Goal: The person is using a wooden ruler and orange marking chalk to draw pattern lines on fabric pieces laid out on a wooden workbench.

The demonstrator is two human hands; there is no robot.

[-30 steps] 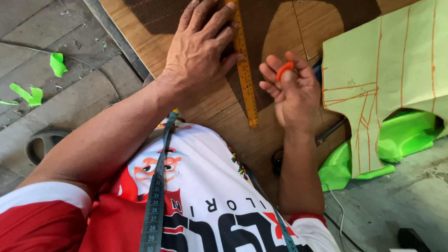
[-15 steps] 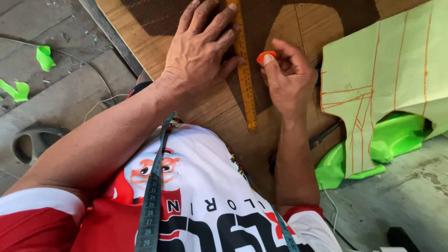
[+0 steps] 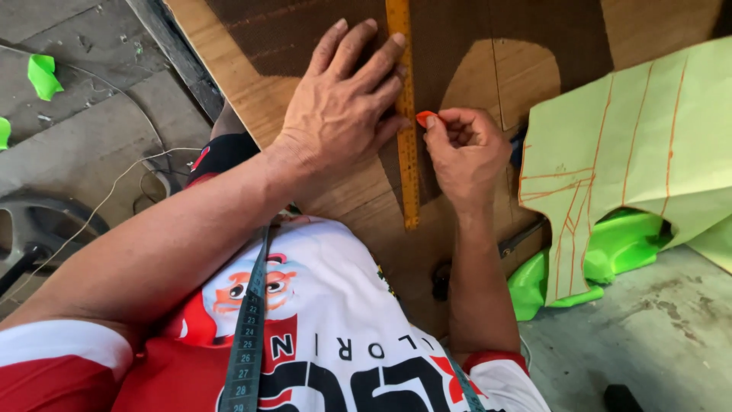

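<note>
The orange chalk piece (image 3: 425, 118) sits near frame centre, slightly toward 1 o'clock, pinched between thumb and fingertips of the right hand (image 3: 467, 152). Only its rounded tip shows; the rest is hidden inside the pinch. The tip meets the dark brown fabric (image 3: 305, 30) just beside the right edge of the yellow ruler (image 3: 406, 114); whether chalk and ruler actually touch cannot be told.

The ruler runs from 12 o'clock down to just below centre, lying flat across the fabric and onto the wooden board (image 3: 252, 91). The left hand (image 3: 343, 114) lies at 11 o'clock of the chalk, palm down on the fabric, fingers spread and extended, the fingertips resting against the ruler's left edge and partly over it.

A curved cut-out in the dark fabric shows bare board at 1 o'clock of the right hand. At 3 o'clock lies a light green paper pattern (image 3: 648, 137) marked with orange lines, overlapping brighter green material (image 3: 618, 252) at 4 o'clock.

A grey measuring tape (image 3: 245, 343) hangs over the person's printed white and red shirt (image 3: 343, 336) at 7 o'clock. Green scraps (image 3: 42, 75) lie on the concrete floor (image 3: 76, 145) at 10 o'clock, well apart from the work. A thin cord (image 3: 99, 210) trails across the floor at 9 o'clock.
</note>
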